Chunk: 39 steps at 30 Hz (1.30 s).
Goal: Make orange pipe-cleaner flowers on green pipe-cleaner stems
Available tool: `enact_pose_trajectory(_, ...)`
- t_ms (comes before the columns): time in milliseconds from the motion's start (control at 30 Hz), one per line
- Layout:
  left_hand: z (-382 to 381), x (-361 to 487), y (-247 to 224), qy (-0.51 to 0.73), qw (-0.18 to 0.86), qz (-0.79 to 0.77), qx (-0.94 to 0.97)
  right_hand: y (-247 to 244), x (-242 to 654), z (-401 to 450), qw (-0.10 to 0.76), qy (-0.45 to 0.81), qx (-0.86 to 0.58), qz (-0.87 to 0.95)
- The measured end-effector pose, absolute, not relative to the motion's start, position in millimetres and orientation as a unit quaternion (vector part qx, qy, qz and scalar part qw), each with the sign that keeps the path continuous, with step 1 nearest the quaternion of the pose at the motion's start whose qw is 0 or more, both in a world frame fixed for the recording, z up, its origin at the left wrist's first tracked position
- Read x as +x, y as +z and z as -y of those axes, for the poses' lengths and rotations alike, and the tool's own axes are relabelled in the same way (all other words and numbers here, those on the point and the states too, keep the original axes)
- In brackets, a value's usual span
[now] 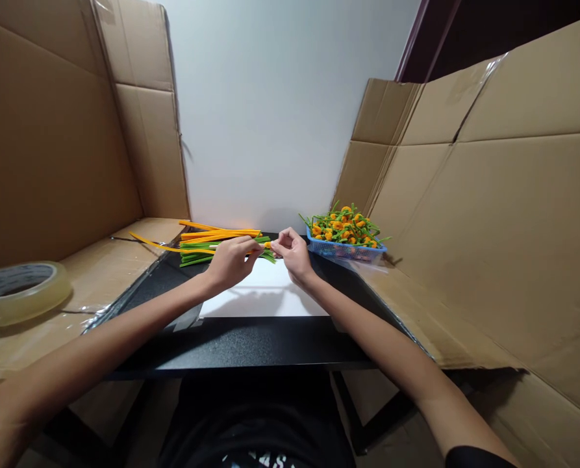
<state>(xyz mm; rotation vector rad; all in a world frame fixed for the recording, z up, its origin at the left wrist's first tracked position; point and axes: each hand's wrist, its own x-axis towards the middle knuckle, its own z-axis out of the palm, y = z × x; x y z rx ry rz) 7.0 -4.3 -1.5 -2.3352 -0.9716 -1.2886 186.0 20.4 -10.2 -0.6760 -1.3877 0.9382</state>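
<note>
Over the white sheet, my left hand (pixel 231 263) is closed around a pale thin stick, whose end pokes out to its left. My right hand (pixel 295 255) pinches at a small orange coil (pixel 268 245) between the two hands. A long orange pipe cleaner (pixel 156 244) trails far to the left, passing behind my left hand; where it joins the coil is hidden by the fingers. Behind my left hand lie a bundle of orange pipe cleaners (pixel 226 233) and a bundle of green pipe cleaners (pixel 192 258).
A blue basket (pixel 343 249) of orange and green pipe-cleaner flowers (pixel 347 224) stands at the back right. White paper (pixel 265 302) lies on the black table (pixel 231 344). A roll of clear tape (pixel 50 296) sits at left. Cardboard walls (pixel 504 214) flank both sides.
</note>
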Motion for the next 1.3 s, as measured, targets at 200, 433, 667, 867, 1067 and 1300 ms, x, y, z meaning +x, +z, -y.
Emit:
enact_pose_trajectory(200, 6, 14, -17, -0.444, 0.188, 0.293, -0.826, -9, 187, -20, 0.608, 0.605, -0.259, 0.443)
enact_pose_trajectory(433, -6, 10, -7, -0.557, -0.118, 0.346, -0.746, 1, 195, -18, 0.553, 0.666, -0.197, 0.461)
enact_pose_trajectory(667, -21, -16, 14, -0.336, -0.275, 0.339, -0.835, 12, 218, -19, 0.409, 0.574, -0.177, 0.687)
enact_pose_trajectory(867, -18, -18, 17, -0.276, -0.227, 0.311, -0.88, 14, 220, -19, 0.296, 0.429, -0.203, 0.829)
enact_pose_trajectory(1067, -11, -7, 13, -0.351, -0.095, 0.379, -0.851, 15, 211, -8, 0.326, 0.244, -0.285, 0.868)
enact_pose_trajectory(1300, -3, 0, 7, -0.384, 0.076, 0.41, -0.824, 11, 201, -3, 0.384, 0.19, -0.335, 0.839)
